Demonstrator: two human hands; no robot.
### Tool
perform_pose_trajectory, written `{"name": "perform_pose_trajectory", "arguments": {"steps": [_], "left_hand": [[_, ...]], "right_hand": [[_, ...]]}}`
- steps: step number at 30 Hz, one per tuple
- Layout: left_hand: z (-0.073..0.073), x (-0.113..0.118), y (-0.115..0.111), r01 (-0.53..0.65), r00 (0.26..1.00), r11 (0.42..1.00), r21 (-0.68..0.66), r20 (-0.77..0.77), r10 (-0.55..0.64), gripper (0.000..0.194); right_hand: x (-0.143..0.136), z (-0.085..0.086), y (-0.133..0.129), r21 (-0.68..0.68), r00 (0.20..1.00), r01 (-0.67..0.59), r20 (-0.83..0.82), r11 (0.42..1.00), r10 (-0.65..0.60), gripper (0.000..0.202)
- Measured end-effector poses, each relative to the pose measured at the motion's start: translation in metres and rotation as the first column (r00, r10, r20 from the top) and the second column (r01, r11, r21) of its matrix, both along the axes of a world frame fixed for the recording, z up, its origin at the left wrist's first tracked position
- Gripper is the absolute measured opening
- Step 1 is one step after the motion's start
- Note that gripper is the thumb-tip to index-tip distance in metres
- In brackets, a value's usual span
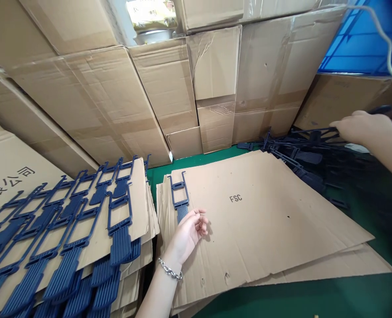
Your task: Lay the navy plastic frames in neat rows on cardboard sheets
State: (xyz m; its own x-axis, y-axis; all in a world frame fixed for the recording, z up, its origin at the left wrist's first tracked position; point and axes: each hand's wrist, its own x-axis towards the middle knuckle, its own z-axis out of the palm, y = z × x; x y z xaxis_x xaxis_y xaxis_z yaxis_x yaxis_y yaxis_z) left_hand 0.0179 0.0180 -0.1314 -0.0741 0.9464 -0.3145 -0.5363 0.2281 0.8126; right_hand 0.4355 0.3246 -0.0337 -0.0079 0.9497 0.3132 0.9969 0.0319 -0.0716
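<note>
On a flat cardboard sheet (265,221) marked FSC lies one dark blue plastic frame (180,194) with a ribbed tab. My left hand (192,229) rests over the tab's lower end, fingers loosely curled and apart, with nothing visible in them. At the far right, my right hand (364,126) is closed around a dark plastic part (381,109) at the heap of similar parts (302,159). Its fingertips are partly hidden, and the held part shows only in pieces behind the hand.
To the left, rows of the same blue frames (79,225) lie over stacked cardboard sheets (139,194). Taped cartons (265,75) form a wall behind. A yellow packet (152,15) sits in a gap between them. A white cable (378,31) hangs upper right. The table surface (282,300) is green.
</note>
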Motion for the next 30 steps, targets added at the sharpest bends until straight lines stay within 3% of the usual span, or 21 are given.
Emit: {"name": "perform_pose_trajectory", "arguments": {"steps": [4,8,12,18,21,25,30], "left_hand": [[0.003,0.002,-0.001,0.019,0.999,1.000,0.005,-0.025,-0.019,0.015],[0.002,0.003,-0.002,0.033,0.998,0.999,0.011,-0.047,-0.032,0.014],[0.000,0.003,-0.002,0.041,0.998,0.999,0.025,-0.053,-0.040,0.014],[0.000,0.003,-0.002,0.049,0.998,0.998,0.047,-0.053,-0.046,0.014],[-0.002,0.003,-0.002,0.057,0.997,0.997,0.060,-0.055,-0.054,0.015],[-0.005,0.002,-0.002,0.062,0.996,0.995,0.073,-0.070,-0.057,0.015],[-0.004,0.005,-0.004,0.048,0.995,0.996,0.069,-0.094,-0.042,0.013]], "right_hand": [[-0.024,0.037,-0.007,-0.124,0.977,0.071,0.206,0.990,-0.044,0.044],[-0.044,0.054,-0.012,-0.101,0.985,0.122,0.135,0.987,-0.107,0.038],[-0.056,0.046,-0.023,-0.007,0.996,0.074,0.046,0.997,-0.074,0.034],[-0.079,0.033,-0.040,0.153,0.990,-0.067,-0.114,0.986,0.085,0.034],[-0.099,0.033,-0.053,0.242,0.974,-0.063,-0.196,0.968,0.112,0.033],[-0.134,0.030,-0.087,0.405,0.854,-0.078,-0.444,0.911,0.271,0.024],[-0.180,0.034,-0.144,0.434,0.681,-0.231,-0.567,0.871,0.463,0.016]]}}
